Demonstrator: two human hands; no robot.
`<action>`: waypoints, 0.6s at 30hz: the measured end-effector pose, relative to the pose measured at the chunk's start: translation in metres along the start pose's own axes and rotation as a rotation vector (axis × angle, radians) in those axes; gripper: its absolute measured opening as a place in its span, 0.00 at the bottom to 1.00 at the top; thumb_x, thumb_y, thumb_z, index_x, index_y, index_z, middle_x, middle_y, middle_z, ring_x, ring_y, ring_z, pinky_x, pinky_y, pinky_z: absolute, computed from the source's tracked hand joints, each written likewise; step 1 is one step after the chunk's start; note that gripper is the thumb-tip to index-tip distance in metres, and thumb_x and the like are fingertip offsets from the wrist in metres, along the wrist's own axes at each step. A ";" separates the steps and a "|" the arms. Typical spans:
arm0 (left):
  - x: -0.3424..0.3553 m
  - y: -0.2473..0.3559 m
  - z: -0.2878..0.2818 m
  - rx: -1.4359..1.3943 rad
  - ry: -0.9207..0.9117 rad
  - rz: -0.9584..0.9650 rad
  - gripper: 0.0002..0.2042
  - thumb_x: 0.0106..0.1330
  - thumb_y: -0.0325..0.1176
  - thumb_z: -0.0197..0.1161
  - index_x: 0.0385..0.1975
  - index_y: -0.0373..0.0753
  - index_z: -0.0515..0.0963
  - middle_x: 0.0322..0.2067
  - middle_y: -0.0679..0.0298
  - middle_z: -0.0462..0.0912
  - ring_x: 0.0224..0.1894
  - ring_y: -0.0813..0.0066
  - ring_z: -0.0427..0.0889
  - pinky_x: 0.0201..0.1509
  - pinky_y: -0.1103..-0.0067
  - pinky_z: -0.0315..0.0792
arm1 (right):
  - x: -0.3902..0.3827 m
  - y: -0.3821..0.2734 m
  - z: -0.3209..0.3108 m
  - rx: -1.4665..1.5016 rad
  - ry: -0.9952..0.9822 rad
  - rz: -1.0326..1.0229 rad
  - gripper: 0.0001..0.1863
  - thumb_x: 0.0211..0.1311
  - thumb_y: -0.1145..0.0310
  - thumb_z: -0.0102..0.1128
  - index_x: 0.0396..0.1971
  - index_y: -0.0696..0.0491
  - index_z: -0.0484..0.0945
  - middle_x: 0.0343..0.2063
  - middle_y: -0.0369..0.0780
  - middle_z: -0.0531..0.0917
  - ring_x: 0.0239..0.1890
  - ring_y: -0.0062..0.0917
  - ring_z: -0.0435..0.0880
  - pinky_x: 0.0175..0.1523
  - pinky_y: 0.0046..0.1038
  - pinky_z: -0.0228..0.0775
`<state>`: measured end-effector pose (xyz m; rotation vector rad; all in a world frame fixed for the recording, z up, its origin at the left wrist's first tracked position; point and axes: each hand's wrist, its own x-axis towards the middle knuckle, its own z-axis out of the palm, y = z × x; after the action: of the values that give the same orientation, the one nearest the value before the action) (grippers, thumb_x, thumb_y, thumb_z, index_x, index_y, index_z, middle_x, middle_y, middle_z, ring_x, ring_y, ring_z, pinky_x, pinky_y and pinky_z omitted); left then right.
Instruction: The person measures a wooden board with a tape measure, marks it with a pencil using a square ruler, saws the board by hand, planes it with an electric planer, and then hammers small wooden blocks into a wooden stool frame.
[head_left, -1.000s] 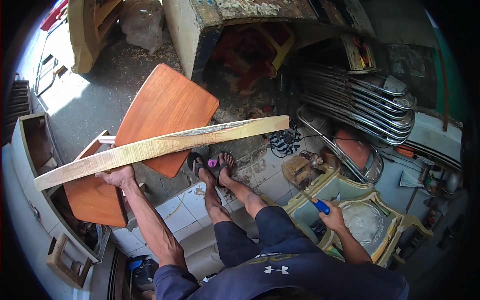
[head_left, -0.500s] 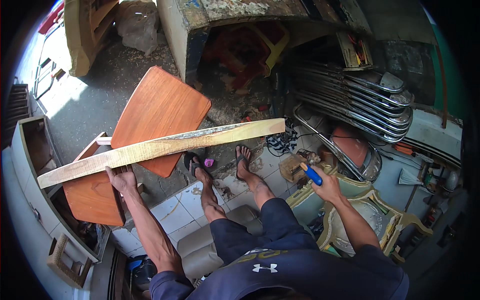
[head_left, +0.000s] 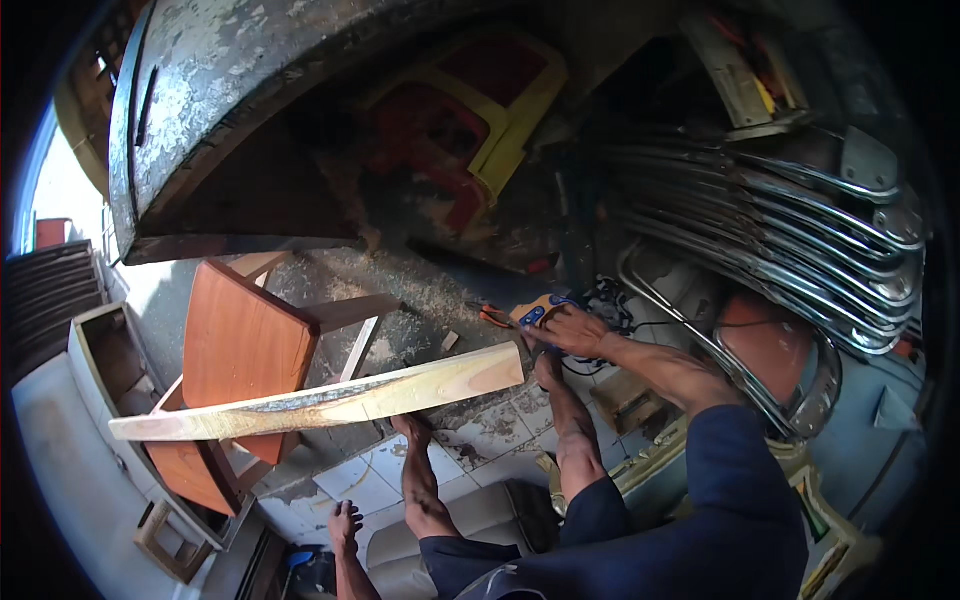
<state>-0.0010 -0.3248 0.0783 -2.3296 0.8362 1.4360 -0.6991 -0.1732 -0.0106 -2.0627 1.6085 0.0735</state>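
From the head view, we have the pale plank (head_left: 330,402) lying slantwise across the brown wooden chair (head_left: 250,340), its left end jutting past the chair's left edge and its right end well past the right edge, just beside our right foot (head_left: 547,368). Our left hand (head_left: 345,527) is off the plank, below its lower edge, with the fingers loosely bent and not closed around anything that we can see. Our right hand (head_left: 568,330) is wrapped around a blue-and-tan tool handle (head_left: 545,306), above the plank's right end. Beyond it a dark flat strip (head_left: 465,265) runs off in the shade; we cannot tell whether it belongs to the same tool. Small orange pliers (head_left: 492,315) show just beside the handle, over the grey floor. A grey padded seat (head_left: 450,545) stands between our legs and partly covers the white tiles (head_left: 505,440). Near the tiles' right side we see a wooden block (head_left: 630,400) and a cream carved frame (head_left: 650,475); farther right are a red-seated metal chair (head_left: 765,345) and a stack of metal chairs (head_left: 830,230). A worn table (head_left: 250,70) fills the upper left, and a red and yellow thing (head_left: 480,120) sits in shadow past its right edge.
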 end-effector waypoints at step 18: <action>0.004 0.242 -0.046 -0.514 0.789 0.563 0.23 0.75 0.56 0.57 0.53 0.41 0.75 0.43 0.67 0.77 0.43 0.74 0.77 0.44 0.72 0.75 | 0.002 0.453 0.164 1.179 0.712 0.847 0.47 0.58 0.57 0.76 0.72 0.64 0.64 0.69 0.50 0.71 0.68 0.36 0.71 0.72 0.36 0.62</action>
<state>-0.1134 -0.5419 0.1108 -3.3238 1.5755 0.9194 -1.0704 -0.1778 -0.3175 -0.4409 2.0294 -1.1191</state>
